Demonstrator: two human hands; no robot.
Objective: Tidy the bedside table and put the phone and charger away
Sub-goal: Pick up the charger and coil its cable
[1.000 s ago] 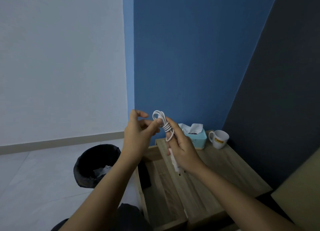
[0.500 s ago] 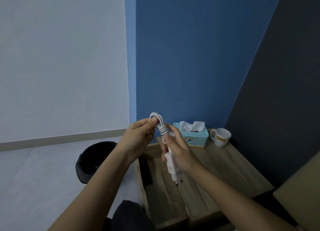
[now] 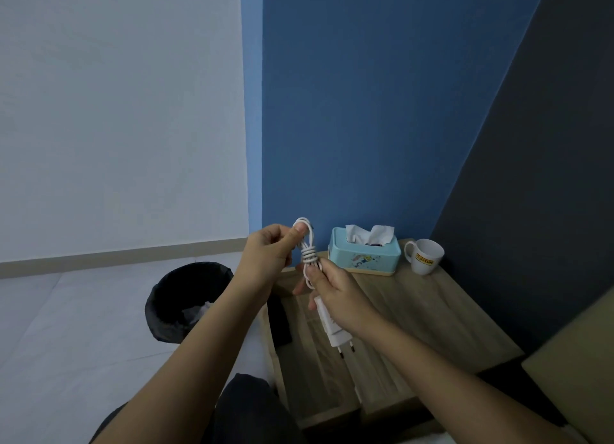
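Both hands hold the white charger above the open drawer of the wooden bedside table. My right hand grips the coiled cable's lower part, and the plug block hangs below it with its prongs pointing down. My left hand pinches the top loop of the cable bundle, which is wrapped around its middle. A dark flat thing, possibly the phone, lies at the drawer's left side, partly hidden by my left arm.
A light blue tissue box and a white mug stand at the back of the table top against the blue wall. A black waste bin with paper inside sits on the floor to the left. A beige edge shows at the right.
My left hand closed from spread fingers onto the top loop of the cable. Both hands and the charger drifted slightly lower, and the plug block slid out below my right hand.
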